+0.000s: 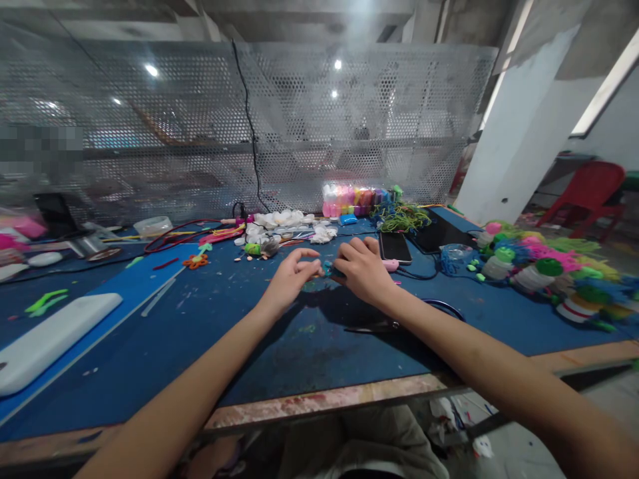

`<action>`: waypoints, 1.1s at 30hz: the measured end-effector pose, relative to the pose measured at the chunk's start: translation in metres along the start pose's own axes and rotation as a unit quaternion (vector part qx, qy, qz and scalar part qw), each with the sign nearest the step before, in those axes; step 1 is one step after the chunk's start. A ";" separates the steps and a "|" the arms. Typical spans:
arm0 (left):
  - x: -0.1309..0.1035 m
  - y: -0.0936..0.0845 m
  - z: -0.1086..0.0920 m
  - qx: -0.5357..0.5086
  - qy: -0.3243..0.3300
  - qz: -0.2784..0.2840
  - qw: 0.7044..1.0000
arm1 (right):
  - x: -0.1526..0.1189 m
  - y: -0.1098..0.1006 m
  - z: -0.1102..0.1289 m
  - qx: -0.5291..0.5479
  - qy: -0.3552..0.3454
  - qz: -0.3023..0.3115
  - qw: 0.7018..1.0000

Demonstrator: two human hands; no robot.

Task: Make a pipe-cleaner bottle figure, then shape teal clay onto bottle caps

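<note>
Over the middle of the blue table (299, 359), my left hand (293, 276) and my right hand (365, 269) are close together. A small blue-green piece (327, 268) shows between their fingertips, touching my right fingers. My left thumb and finger are bent towards each other at something too small to make out. The fingers of my right hand are curled down over the piece and partly hide it. Scissors (374, 327) lie under my right forearm, and a pink tool (390, 265) is just beyond my right hand.
A white case (60, 339) rests on a blue board (134, 293) at left. Behind my hands are white lumps (284, 218), colourful clay packs (354, 199) and a phone (395, 247). Yarn-topped figures (542, 273) crowd the right. A mesh partition (309, 126) stands behind.
</note>
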State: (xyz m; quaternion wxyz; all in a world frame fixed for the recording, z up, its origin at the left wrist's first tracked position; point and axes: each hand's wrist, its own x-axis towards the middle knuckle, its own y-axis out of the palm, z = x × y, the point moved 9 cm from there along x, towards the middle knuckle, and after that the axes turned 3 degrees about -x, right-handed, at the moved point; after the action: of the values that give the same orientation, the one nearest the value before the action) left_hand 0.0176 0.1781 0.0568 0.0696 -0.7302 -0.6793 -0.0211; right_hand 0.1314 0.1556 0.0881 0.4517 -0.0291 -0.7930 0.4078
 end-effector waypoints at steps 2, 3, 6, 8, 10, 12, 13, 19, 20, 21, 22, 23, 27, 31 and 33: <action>-0.001 0.002 -0.003 0.036 0.014 0.001 0.999 | 0.000 -0.005 0.006 -0.013 -0.026 -0.007 1.000; -0.002 0.002 -0.003 0.043 0.016 -0.001 0.999 | -0.001 -0.006 0.009 -0.018 -0.037 -0.011 0.999; -0.001 0.000 -0.001 0.025 0.012 -0.014 1.000 | -0.002 -0.007 0.014 -0.030 -0.065 -0.029 0.997; 0.000 -0.003 0.002 0.005 0.005 -0.023 1.000 | -0.002 -0.008 0.014 -0.037 -0.071 -0.043 0.996; 0.001 -0.005 0.005 -0.013 -0.004 -0.025 1.000 | -0.002 -0.010 0.011 -0.040 -0.068 -0.054 0.995; 0.002 -0.006 0.006 -0.033 -0.012 -0.025 0.999 | -0.001 -0.014 0.008 -0.041 -0.060 -0.063 0.995; 0.003 -0.006 0.007 -0.042 -0.016 -0.021 0.999 | -0.001 -0.016 0.006 -0.041 -0.058 -0.068 0.995; 0.000 -0.002 0.000 0.003 -0.002 -0.009 1.000 | -0.004 -0.019 0.012 -0.055 -0.083 -0.086 0.991; 0.000 0.000 -0.002 0.016 0.007 -0.008 1.000 | -0.004 -0.019 0.015 -0.057 -0.092 -0.089 0.990; -0.001 0.002 -0.003 0.027 0.015 -0.005 1.000 | -0.005 -0.018 0.017 -0.059 -0.100 -0.090 0.989; -0.002 0.003 -0.004 0.030 0.020 -0.002 0.999 | -0.006 -0.017 0.019 -0.060 -0.106 -0.090 0.989; -0.002 0.004 -0.003 0.026 0.021 -0.003 0.999 | -0.006 -0.017 0.020 -0.059 -0.108 -0.087 0.989; -0.003 -0.001 0.005 -0.048 -0.006 -0.034 0.998 | -0.003 -0.012 0.014 -0.033 -0.073 -0.053 0.995; 0.001 -0.010 0.006 -0.081 -0.001 -0.063 0.995 | 0.001 -0.003 -0.003 -0.007 0.008 -0.001 1.000; 0.002 -0.017 -0.003 -0.056 0.051 -0.090 0.993 | 0.002 0.005 -0.010 -0.004 0.046 0.044 0.998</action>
State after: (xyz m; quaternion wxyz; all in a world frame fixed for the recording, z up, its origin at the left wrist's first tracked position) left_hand 0.0008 0.1806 0.0614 0.0608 -0.6671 -0.7355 -0.1019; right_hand 0.1362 0.1655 0.0885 0.4693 -0.0849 -0.7707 0.4225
